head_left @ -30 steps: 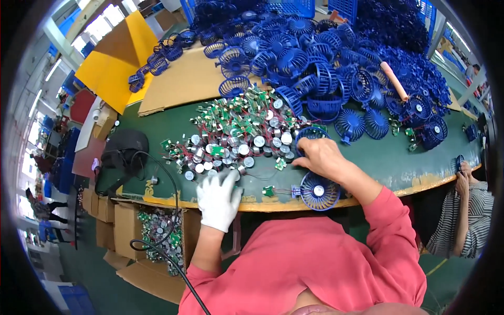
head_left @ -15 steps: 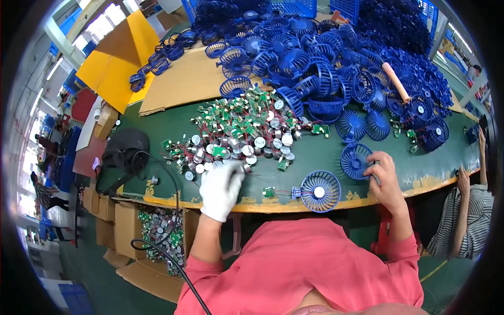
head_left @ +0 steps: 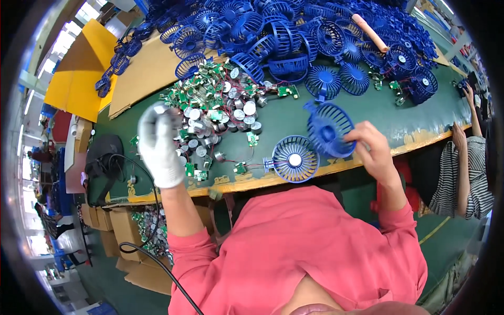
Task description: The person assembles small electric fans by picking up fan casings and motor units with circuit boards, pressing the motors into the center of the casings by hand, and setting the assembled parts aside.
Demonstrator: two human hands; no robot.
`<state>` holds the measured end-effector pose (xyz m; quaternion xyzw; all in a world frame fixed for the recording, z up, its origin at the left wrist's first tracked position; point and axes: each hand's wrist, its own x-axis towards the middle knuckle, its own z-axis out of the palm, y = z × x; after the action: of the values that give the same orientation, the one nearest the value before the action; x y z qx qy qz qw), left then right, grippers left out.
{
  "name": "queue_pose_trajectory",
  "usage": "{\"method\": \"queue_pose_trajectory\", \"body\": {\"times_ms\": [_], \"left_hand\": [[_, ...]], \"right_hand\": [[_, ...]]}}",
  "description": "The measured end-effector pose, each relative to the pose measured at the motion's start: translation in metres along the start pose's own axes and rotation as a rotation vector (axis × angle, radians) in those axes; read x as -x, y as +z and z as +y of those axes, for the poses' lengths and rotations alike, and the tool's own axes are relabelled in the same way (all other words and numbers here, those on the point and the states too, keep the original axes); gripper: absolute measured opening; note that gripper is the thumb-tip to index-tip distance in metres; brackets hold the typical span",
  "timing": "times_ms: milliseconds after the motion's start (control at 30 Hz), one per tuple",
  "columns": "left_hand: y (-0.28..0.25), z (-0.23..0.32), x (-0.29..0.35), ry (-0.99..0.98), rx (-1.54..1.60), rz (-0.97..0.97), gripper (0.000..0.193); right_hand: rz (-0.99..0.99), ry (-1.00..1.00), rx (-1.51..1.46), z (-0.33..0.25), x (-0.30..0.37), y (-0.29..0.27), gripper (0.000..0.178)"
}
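Observation:
Between thumb and fingers, my bare right hand [head_left: 371, 149] grips the rim of a blue plastic fan cage [head_left: 326, 128], tilted above the table's front edge. Just left of it lies another fan cage [head_left: 295, 160] with a pale round motor at its centre. Red wires run from it to a small green circuit board [head_left: 240, 168]. My left hand [head_left: 161, 152], in a white glove, is over the left side of a heap of motors and circuit boards [head_left: 210, 113]. Its fingers curl but are smeared by motion, so whether they hold anything is unclear.
Blue fan cages [head_left: 286, 39] pile up across the back. A pinkish rod [head_left: 370, 32] leans there. Cardboard [head_left: 144, 79] and a yellow board [head_left: 84, 68] stand at left, beside a black bag [head_left: 105, 152] and cable. Someone in a striped shirt [head_left: 459, 184] works at right.
My view has shifted, moving the table left and up in the picture. My right hand has lifted the fan cage off the table and tilted it. My left hand has moved left across the heap.

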<state>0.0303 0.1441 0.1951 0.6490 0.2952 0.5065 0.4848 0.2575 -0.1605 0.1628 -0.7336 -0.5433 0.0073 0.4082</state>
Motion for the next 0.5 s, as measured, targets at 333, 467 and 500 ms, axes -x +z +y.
{"method": "queue_pose_trajectory", "body": {"times_ms": [333, 467, 500], "left_hand": [[-0.013, 0.017, 0.012, 0.691, -0.126, 0.037, 0.037], [0.001, 0.027, 0.03, 0.575, 0.135, -0.014, 0.041], [0.003, 0.032, 0.04, 0.416, 0.312, -0.093, 0.042]], "right_hand": [[-0.205, -0.196, 0.062, -0.017, -0.009, 0.035, 0.032], [-0.189, -0.148, 0.027, -0.018, -0.012, 0.037, 0.044], [-0.161, -0.124, -0.001, -0.02, -0.013, 0.038, 0.046]]}}
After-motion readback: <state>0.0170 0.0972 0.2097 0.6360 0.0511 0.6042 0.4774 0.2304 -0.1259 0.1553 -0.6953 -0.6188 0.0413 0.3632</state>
